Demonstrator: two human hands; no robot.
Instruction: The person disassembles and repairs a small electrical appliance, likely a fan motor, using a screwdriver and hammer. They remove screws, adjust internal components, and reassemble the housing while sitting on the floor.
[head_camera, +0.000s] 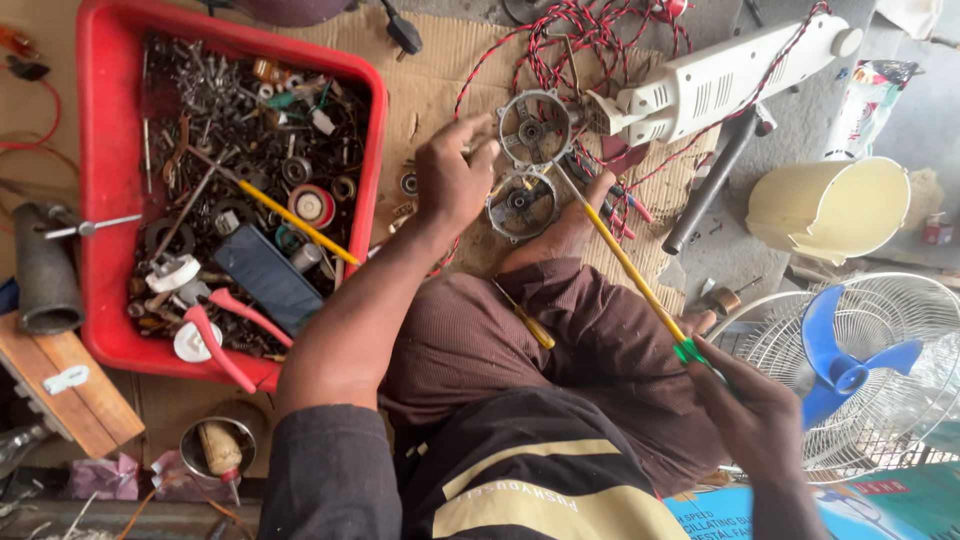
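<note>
- A round grey metal motor end cover (533, 128) with a bearing hub in the middle lies on the brown cardboard sheet (440, 70), just ahead of the person's knees.
- A second round cover (521, 204) of the same kind lies just below it, touching or nearly touching it.
- The left hand (450, 178) hovers beside both covers, its fingers (478, 130) spread apart and curled, the tips reaching the rim of the upper one; it grips nothing.
- The right hand (752, 405) has its fingers clamped on the green handle of a long yellow-shafted screwdriver (630, 265), whose tip points up between the two covers.
- A smaller yellow-handled screwdriver (530, 320) rests on the person's lap.
- Twisted red and black wires (590, 40) lie tangled beyond the covers, next to a white plastic fan housing (720, 75).
- To the left sits a red plastic tray (100, 200) full of screws, washers and small parts.
- To the right stand a cream plastic cover (830, 205) and a wire fan guard with a blue blade (850, 365).
</note>
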